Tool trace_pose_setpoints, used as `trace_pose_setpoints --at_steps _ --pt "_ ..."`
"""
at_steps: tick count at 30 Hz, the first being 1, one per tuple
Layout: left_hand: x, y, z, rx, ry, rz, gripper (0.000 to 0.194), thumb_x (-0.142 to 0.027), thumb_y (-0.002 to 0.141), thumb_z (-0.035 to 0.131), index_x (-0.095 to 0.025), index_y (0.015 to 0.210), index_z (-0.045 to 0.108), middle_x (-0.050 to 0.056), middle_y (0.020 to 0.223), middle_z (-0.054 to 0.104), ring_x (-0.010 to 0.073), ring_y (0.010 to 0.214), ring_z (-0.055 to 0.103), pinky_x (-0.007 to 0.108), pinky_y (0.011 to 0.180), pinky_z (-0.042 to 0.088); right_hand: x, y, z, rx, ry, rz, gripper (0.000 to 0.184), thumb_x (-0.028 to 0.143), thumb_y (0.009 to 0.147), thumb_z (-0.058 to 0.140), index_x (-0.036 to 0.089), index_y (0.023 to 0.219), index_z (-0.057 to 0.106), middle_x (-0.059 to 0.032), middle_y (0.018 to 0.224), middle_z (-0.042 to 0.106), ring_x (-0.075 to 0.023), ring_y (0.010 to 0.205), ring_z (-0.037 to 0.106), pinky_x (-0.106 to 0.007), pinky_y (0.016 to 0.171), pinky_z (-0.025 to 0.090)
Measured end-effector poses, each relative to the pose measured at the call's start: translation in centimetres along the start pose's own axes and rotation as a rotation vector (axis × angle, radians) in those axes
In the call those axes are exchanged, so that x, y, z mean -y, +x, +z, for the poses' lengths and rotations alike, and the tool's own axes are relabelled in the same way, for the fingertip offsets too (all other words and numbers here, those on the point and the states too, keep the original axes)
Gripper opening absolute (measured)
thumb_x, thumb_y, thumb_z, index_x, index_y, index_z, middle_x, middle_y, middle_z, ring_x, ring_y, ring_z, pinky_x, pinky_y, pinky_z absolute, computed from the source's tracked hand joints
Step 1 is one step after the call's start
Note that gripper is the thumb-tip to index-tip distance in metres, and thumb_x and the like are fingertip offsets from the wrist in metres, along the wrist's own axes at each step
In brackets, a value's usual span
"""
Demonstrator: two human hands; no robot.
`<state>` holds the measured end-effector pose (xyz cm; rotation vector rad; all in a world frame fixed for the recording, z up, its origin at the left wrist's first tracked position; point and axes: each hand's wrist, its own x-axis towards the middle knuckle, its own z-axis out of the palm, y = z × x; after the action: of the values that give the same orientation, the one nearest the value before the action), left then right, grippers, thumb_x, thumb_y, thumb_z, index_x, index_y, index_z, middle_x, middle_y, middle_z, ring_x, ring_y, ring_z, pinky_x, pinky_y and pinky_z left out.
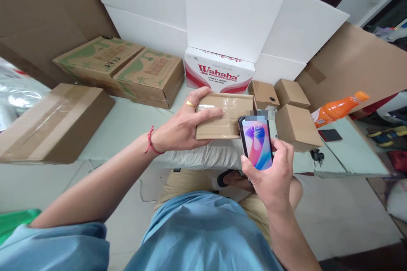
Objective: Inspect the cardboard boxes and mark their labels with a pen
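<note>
My left hand (187, 123) is closed around a small brown cardboard box (233, 112), with fingers over its taped face and its left side. A ring and a red string bracelet are on that arm. In my right hand (273, 173) is a smartphone (257, 144) in a dark case, gripped by its lower edges. Its lit screen faces up and shows a clock over a colourful wallpaper. The phone's top left corner overlaps the right end of the box; whether the two touch I cannot tell.
Behind stands a white and red Wahaha carton (219, 72). Larger brown cartons (149, 78) sit on the left, and another taped carton (57, 123) nearer. Small boxes (299, 127), an orange bottle (340, 110), a dark flat item (330, 135) and keys (317, 156) are on the right.
</note>
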<state>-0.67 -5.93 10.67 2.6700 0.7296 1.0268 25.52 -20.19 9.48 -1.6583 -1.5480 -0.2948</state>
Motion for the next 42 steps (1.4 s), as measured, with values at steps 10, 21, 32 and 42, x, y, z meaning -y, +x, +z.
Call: trace_pose_setpoints --at_steps 10,21,32,42 --pt "1.6 2.7 0.9 0.166 0.225 0.078 0.020 -0.029 0.093 0.076 -0.024 0.112 0.079 0.010 0.178 0.043 0.0456 0.169 0.029 0.075 0.137 0.017 -1.0 0.1 0.6 -0.045 0.003 0.083 0.066 0.063 0.081 0.078 0.019 0.126 0.059 -0.0152 0.120 0.059 -0.0354 0.111 0.062 -0.057 0.098 0.057" --pt "-1.7 0.0 3.0 0.165 0.339 0.182 0.047 -0.003 0.100 0.055 -0.027 0.136 0.075 0.009 0.160 0.066 0.0327 0.158 0.053 0.058 0.134 0.039 1.7 -1.2 1.7 -0.052 -0.003 0.003 0.067 0.062 0.089 0.076 0.018 0.135 0.054 -0.0182 0.123 0.058 -0.0367 0.115 0.059 -0.058 0.100 0.056" --pt "-3.3 -0.2 4.0 0.102 0.365 0.126 0.049 0.005 0.091 0.059 -0.024 0.126 0.079 0.014 0.154 0.070 0.0363 0.154 0.055 0.065 0.129 0.042 1.7 -2.0 1.9 -0.077 -0.002 0.068 0.066 0.068 0.088 0.074 0.018 0.128 0.055 -0.0169 0.117 0.060 -0.0358 0.110 0.059 -0.056 0.096 0.056" --pt "-3.7 0.1 4.3 0.082 0.350 0.039 0.041 -0.003 0.097 0.060 -0.027 0.124 0.080 0.012 0.154 0.070 0.0343 0.153 0.057 0.063 0.131 0.040 -1.1 -2.5 2.1 -0.050 -0.041 0.164 0.070 0.073 0.085 0.074 0.019 0.125 0.057 -0.0166 0.115 0.061 -0.0370 0.111 0.060 -0.055 0.100 0.054"
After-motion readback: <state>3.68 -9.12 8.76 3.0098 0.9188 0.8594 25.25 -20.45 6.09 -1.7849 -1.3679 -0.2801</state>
